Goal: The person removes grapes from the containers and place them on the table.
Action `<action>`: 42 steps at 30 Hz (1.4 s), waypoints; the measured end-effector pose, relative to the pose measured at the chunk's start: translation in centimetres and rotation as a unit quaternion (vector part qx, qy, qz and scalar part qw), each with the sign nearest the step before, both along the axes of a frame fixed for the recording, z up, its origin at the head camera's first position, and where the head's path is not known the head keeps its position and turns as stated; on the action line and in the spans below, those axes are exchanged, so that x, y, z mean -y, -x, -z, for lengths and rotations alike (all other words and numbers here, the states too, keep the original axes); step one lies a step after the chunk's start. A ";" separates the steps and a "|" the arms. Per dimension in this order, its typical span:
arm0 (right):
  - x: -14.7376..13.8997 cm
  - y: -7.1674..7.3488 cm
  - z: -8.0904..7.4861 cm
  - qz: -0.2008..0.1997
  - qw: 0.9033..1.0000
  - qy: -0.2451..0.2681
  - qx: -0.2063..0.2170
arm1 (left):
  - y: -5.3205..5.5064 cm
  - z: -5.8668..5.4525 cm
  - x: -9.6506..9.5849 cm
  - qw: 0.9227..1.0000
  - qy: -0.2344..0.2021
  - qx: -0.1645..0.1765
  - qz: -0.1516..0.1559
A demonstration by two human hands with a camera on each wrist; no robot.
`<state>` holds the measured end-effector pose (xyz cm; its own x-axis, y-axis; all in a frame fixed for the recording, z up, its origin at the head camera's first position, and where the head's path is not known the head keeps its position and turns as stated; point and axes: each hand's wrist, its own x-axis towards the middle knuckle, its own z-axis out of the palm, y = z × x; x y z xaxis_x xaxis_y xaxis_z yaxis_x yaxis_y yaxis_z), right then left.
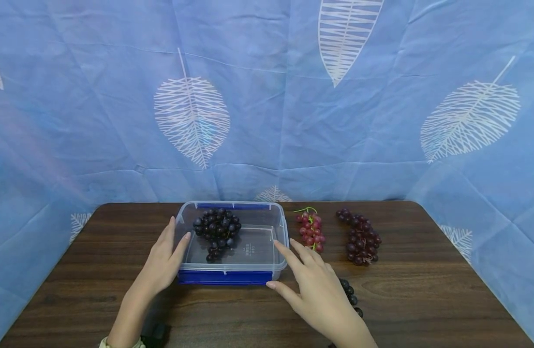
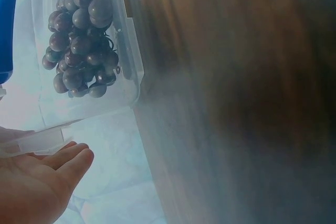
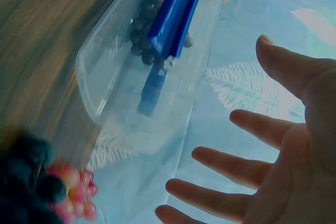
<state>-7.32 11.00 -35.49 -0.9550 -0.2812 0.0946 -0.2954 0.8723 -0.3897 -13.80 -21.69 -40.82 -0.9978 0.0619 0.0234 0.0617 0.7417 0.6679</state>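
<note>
A clear plastic box (image 1: 249, 267) with blue clip flaps sits lidless on the table, holding a bunch of black grapes (image 1: 216, 228) toward its left side. My left hand (image 1: 159, 265) is at the box's left wall, fingers extended and thumb apart from them; in the left wrist view its fingers (image 2: 73, 169) lie by a clear side flap. Whether they press on it I cannot tell. By the box's right front corner, my right hand (image 1: 316, 285) spreads its fingers and holds nothing. The right wrist view shows that hand's fingers (image 3: 226, 166) apart from the box.
Right of the box lie a pinkish-red grape bunch (image 1: 311, 232) and a dark red bunch (image 1: 363, 239). Another black bunch (image 1: 348, 291) is partly hidden behind my right hand. A dark object (image 1: 155, 333) is beside my left wrist. Blue leaf-print cloth (image 1: 267, 121) hangs behind the wooden table (image 1: 423, 290).
</note>
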 end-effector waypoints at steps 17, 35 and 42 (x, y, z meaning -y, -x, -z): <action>5.8 4.3 0.1 -0.063 0.997 0.046 -0.010 | -0.2 -0.2 -0.1 1.000 0.005 0.009 -0.010; 11.8 9.0 0.6 -0.045 0.998 -0.029 0.013 | 0.2 -0.3 -0.4 1.000 0.005 -0.003 -0.005; 13.6 10.7 0.7 -0.028 0.995 -0.076 0.055 | 0.1 -0.2 -0.1 1.000 0.007 0.005 -0.008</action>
<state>-17.99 -2.60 -36.22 -0.9396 -0.3375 -0.0566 -0.3085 0.9070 -0.2867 -13.95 -21.56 -40.60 -0.9988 0.0468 0.0119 0.0430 0.7511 0.6588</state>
